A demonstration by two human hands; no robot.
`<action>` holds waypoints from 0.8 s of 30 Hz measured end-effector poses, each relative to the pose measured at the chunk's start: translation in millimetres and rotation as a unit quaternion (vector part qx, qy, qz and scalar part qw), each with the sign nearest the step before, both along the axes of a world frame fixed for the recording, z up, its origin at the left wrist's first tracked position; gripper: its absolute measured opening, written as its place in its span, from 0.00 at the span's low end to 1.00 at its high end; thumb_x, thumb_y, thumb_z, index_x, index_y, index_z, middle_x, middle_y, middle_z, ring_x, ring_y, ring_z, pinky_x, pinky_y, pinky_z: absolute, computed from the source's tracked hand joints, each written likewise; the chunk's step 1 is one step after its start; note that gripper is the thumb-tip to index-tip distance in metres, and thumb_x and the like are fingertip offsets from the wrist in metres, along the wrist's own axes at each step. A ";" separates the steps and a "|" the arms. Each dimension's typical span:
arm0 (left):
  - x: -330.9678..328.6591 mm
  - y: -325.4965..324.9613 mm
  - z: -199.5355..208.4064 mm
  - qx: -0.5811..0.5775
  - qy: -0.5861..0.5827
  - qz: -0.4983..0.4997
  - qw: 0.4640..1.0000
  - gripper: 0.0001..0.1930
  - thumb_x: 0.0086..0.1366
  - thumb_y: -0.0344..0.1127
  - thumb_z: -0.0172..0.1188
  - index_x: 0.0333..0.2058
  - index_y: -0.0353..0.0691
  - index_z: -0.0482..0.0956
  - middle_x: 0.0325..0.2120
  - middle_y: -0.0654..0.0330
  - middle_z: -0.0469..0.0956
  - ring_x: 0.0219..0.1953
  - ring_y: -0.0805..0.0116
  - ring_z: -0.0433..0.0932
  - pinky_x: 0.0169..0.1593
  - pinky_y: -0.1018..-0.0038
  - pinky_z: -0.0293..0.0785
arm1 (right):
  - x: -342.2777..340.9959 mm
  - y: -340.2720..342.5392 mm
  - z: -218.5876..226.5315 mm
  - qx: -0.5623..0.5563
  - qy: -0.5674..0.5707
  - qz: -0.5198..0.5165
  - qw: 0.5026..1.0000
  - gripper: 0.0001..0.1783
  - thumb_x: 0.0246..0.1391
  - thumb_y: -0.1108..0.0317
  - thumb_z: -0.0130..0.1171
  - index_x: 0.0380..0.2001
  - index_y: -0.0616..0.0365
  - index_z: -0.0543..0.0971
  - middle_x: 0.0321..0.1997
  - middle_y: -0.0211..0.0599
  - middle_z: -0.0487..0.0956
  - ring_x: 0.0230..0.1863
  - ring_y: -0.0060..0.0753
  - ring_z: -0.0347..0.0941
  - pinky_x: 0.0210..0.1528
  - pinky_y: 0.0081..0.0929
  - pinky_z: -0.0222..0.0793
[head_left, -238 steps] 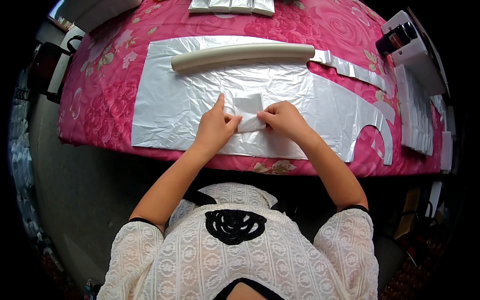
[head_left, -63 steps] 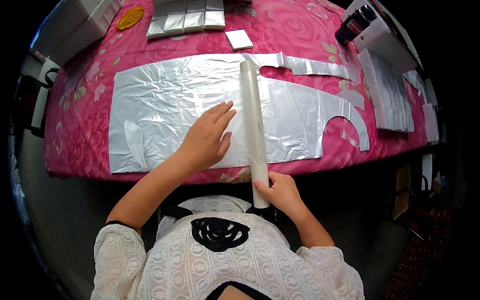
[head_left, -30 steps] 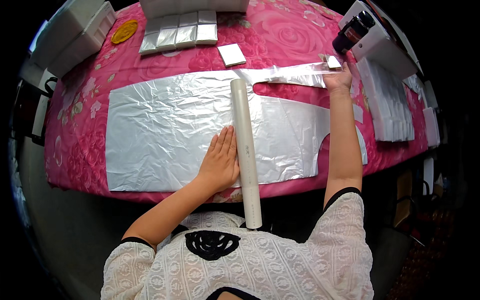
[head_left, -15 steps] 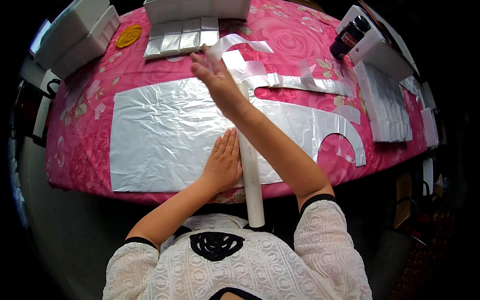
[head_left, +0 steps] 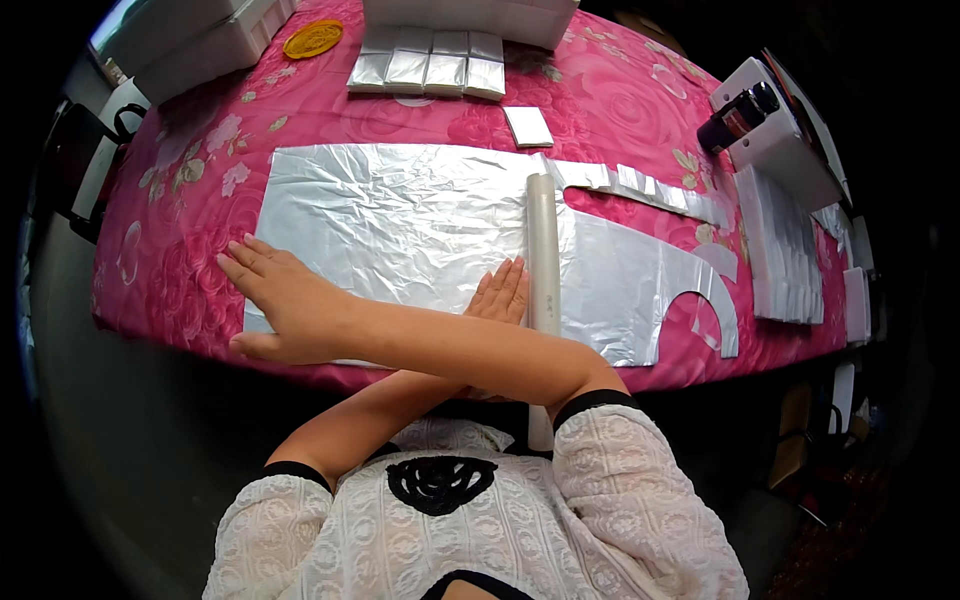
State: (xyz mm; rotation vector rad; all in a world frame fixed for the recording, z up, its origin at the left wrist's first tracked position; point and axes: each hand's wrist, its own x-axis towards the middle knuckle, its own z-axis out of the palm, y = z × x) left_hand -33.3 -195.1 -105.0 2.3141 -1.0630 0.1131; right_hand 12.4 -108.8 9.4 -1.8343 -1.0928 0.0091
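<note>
A large sheet of silver foil (head_left: 400, 215) lies spread on the pink flowered tablecloth (head_left: 180, 200). A pale roll (head_left: 543, 250) lies across it, pointing away from me, its near end hanging over the table edge. My left hand (head_left: 502, 293) rests flat on the foil, fingers against the roll's left side. My right arm crosses over the left. My right hand (head_left: 280, 300) lies flat, fingers spread, on the foil's near left corner. Neither hand holds anything.
A cut foil strip (head_left: 650, 190) and curved offcuts (head_left: 700, 300) lie right of the roll. At the back are a small folded square (head_left: 527, 126), a row of folded foil pieces (head_left: 430, 72), white boxes (head_left: 470, 12) and a yellow disc (head_left: 312, 38). A dark bottle (head_left: 735, 115) and stacked foil sheets (head_left: 785, 245) are at right.
My right hand has come down from above the foil's far middle and swept left to the near left corner. The left hand has stayed by the roll.
</note>
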 end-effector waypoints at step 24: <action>-72.0 240.2 63.4 -0.330 0.240 0.268 0.872 0.19 0.64 0.31 0.42 0.54 0.32 0.64 0.53 0.54 0.68 0.54 0.67 0.67 0.57 0.73 0.59 | -36.2 -68.9 -5.4 -0.030 -0.007 0.146 0.989 0.25 0.51 0.55 0.54 0.48 0.61 0.72 0.50 0.44 0.74 0.55 0.45 0.66 0.55 0.37 0.62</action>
